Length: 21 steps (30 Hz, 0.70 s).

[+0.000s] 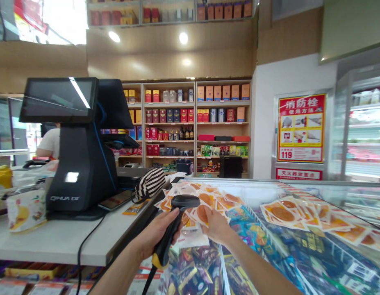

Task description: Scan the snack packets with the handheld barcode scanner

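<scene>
A black barcode scanner (169, 234) with a yellow band near its cable sits in my left hand (157, 229), fingers wrapped round the handle. Its head covers part of a pile of flat packets (231, 198) with round orange-brown contents, lying on the glass freezer top. My right hand (217, 224) pinches one such packet (201, 214) just right of the scanner head. Farther right, a spread row of similar packets (283, 211) lies on the glass. Wrapped goods (192, 270) show beneath the glass.
To the left, a black checkout terminal (82, 164) stands on a white counter (69, 241) beside a phone (116, 200), a striped pouch (151, 183) and a white printed bag (26, 211). Boxed goods fill wall shelves (169, 105). Behind the terminal, a person's sleeve (50, 140) shows.
</scene>
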{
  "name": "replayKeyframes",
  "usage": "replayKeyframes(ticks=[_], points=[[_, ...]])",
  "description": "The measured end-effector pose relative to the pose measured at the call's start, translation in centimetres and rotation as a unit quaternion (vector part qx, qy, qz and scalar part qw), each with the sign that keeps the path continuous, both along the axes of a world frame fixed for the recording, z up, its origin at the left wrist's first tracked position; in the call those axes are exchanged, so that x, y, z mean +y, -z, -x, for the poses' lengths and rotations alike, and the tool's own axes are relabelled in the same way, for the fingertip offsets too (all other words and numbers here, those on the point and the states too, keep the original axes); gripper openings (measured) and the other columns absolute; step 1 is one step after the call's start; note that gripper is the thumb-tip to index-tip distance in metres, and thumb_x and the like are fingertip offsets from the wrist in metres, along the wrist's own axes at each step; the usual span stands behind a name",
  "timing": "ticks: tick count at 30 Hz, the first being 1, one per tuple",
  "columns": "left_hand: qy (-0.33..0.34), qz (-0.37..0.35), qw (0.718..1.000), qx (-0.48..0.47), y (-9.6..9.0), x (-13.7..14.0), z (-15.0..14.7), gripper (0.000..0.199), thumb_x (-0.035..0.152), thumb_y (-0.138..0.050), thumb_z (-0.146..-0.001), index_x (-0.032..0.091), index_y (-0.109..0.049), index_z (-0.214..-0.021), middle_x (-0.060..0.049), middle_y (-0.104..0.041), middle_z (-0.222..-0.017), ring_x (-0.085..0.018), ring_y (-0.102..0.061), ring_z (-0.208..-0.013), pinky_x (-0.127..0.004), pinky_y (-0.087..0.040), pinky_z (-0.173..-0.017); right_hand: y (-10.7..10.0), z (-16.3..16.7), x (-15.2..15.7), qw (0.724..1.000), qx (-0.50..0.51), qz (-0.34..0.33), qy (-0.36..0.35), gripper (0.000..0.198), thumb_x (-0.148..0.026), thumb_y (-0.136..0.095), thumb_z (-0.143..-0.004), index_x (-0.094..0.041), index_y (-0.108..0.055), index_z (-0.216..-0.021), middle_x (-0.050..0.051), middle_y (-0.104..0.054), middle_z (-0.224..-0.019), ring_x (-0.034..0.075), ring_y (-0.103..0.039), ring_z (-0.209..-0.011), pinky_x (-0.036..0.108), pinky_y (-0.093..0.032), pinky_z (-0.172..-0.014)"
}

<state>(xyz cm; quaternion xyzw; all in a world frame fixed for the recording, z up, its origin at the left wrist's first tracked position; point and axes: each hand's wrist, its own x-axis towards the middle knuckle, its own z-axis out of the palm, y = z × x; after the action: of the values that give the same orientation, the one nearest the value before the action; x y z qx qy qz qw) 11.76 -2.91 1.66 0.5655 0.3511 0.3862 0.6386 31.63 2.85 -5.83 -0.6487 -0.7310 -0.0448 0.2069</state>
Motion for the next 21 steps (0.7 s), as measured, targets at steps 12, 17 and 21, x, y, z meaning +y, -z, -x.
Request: replayKeyframes(ticks=[12, 17, 21], points=[[0.093, 0.006, 0.995, -0.019, -0.6, -0.8, -2.7, 0.030, 0.044, -0.045, -0.071, 0.014, -0.047, -0.068, 0.000, -0.050, -0.060, -0.006, -0.042, -0.043, -0.020, -0.033, -0.042, -0.4, -11.4, -1.2, 0.771, 0.636, -0.034, -0.013, 0.039, -0.034, -0.049, -0.062, -0.020, -0.047, -0.098, 0.006, -0.059, -0.095, 0.021, -0.055, -0.085, 0.032, -0.049, -0.058], [0.112, 0.009, 0.994, -0.010, -0.7, -0.4, -4.7, 0.034, 0.045, -0.044, -0.071, 0.012, -0.050, -0.064, -0.001, -0.049, -0.059, -0.006, -0.041, -0.044, -0.019, -0.033, -0.043, 0.3, -12.8, -1.8, 0.734, 0.676, -0.071, 0.008, 0.042, -0.035, -0.053, -0.057, -0.018, -0.048, -0.095, 0.005, -0.061, -0.085, 0.023, -0.056, -0.080, 0.037, -0.048, -0.059], [0.074, 0.017, 0.997, 0.009, -0.3, -0.1, -6.1, 0.037, 0.050, -0.050, -0.064, 0.013, -0.053, -0.066, 0.000, -0.049, -0.054, -0.005, -0.037, -0.039, -0.019, -0.030, -0.037, 0.3, -13.1, -1.6, 0.746, 0.662, -0.074, 0.009, 0.043, -0.036, -0.052, -0.059, -0.019, -0.048, -0.097, 0.004, -0.060, -0.087, 0.021, -0.055, -0.082, 0.034, -0.049, -0.060]])
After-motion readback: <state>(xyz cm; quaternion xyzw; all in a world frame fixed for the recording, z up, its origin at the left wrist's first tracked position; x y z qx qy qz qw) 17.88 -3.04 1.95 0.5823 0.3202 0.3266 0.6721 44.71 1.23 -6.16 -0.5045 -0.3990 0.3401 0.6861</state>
